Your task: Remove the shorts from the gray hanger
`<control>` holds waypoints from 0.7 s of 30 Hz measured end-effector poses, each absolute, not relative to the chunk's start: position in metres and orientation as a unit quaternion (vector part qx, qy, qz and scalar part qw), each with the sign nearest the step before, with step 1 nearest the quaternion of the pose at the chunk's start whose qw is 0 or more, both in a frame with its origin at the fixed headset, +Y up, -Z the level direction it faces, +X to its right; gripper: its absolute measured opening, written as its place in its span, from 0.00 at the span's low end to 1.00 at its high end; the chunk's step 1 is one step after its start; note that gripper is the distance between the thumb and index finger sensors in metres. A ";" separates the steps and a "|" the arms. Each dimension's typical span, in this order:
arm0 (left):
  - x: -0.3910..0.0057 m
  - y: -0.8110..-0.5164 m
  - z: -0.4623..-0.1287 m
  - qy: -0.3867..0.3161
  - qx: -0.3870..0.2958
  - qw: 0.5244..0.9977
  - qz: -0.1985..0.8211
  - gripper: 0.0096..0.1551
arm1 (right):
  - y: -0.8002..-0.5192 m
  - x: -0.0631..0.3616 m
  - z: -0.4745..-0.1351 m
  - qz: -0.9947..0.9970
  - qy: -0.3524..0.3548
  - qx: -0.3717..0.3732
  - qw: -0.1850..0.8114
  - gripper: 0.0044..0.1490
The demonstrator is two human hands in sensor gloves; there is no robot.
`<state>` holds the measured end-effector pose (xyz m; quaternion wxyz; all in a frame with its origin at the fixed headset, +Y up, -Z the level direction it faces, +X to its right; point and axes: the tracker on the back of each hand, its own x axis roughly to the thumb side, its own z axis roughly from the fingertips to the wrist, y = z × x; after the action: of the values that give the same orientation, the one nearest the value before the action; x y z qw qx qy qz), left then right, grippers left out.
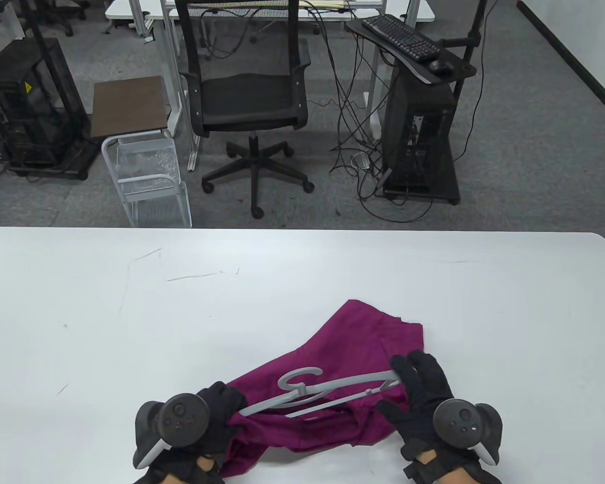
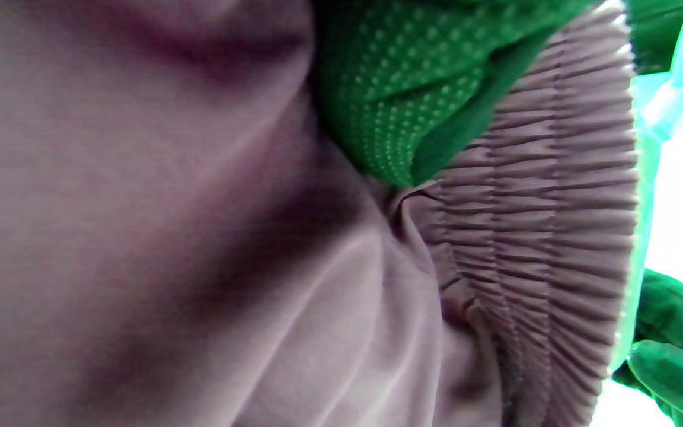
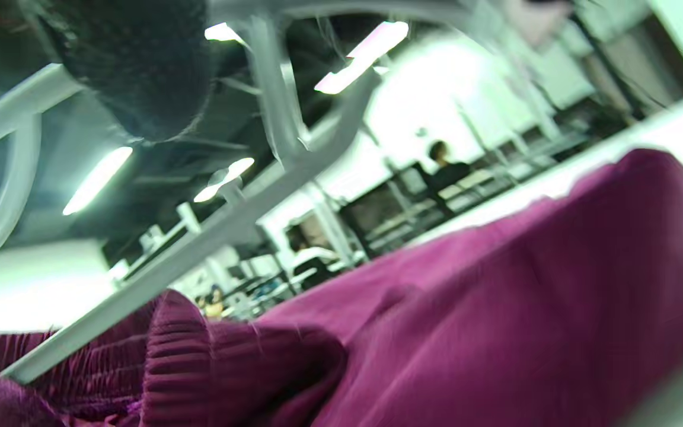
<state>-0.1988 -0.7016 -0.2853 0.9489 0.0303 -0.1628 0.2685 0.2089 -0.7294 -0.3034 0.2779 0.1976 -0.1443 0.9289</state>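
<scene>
Shorts: the magenta fabric shorts (image 1: 353,353) lay crumpled on the white table (image 1: 131,312), spreading from the left fingers up and away past the right fingers. One leg reached far beyond the right fingertips, toward the middle of the table.

Hanger: the gray plastic hanger (image 1: 322,390) lay across the shorts, stretched between the two hands, its hook (image 1: 297,377) pointing away from the person. In the table view the lower bar seemed to pass into the cloth near the waistband; the shorts were not yet free from it.

Left hand: the left hand in a black glove (image 1: 217,408) was at the left end of the hanger. Its fingers were clenched on the cloth there. In the left wrist view a fingertip (image 2: 401,89) pressed into the fabric just beside the pleated elastic waistband (image 2: 543,207), and the view had a green colour cast.

Right hand: the right hand in a black glove (image 1: 423,388) was at the right end of the hanger. The fingers were spread and touched the end of the upper arm; whether they really closed around it, I cannot tell. In the right wrist view one fingertip (image 3: 134,65) rested against the gray bar (image 3: 199,237), and the ribbed waistband lay directly under it.

Table: white, with a few thin dark scratches far from the left fingers.
</scene>
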 end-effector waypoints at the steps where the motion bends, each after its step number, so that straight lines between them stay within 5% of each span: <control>1: -0.201 -0.702 -0.285 -0.163 0.023 0.952 0.258 0.13 | -0.728 0.209 -0.302 0.932 -0.155 0.180 0.272 0.37; 6: -0.211 -0.703 -0.289 -0.163 0.015 0.938 0.305 0.16 | -0.725 0.211 -0.302 0.909 -0.151 0.204 0.330 0.28; 11: -0.231 -0.703 -0.291 -0.186 -0.037 0.905 0.380 0.45 | -0.722 0.219 -0.300 0.900 -0.161 0.198 0.354 0.28; 13: -0.241 -0.706 -0.292 -0.183 -0.030 0.889 0.419 0.46 | -0.723 0.223 -0.300 0.897 -0.164 0.193 0.363 0.28; 18: -0.273 -0.709 -0.293 -0.087 0.029 0.868 0.488 0.21 | -0.723 0.230 -0.299 0.889 -0.169 0.184 0.384 0.28; 21: -0.303 -0.708 -0.288 -0.003 0.098 0.838 0.537 0.17 | -0.720 0.238 -0.298 0.890 -0.186 0.171 0.379 0.28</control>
<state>-0.3025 -0.7084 -0.2877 0.8381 0.0981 -0.0034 0.5365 0.2377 -0.7201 -0.2983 0.3795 0.1707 -0.1857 0.8901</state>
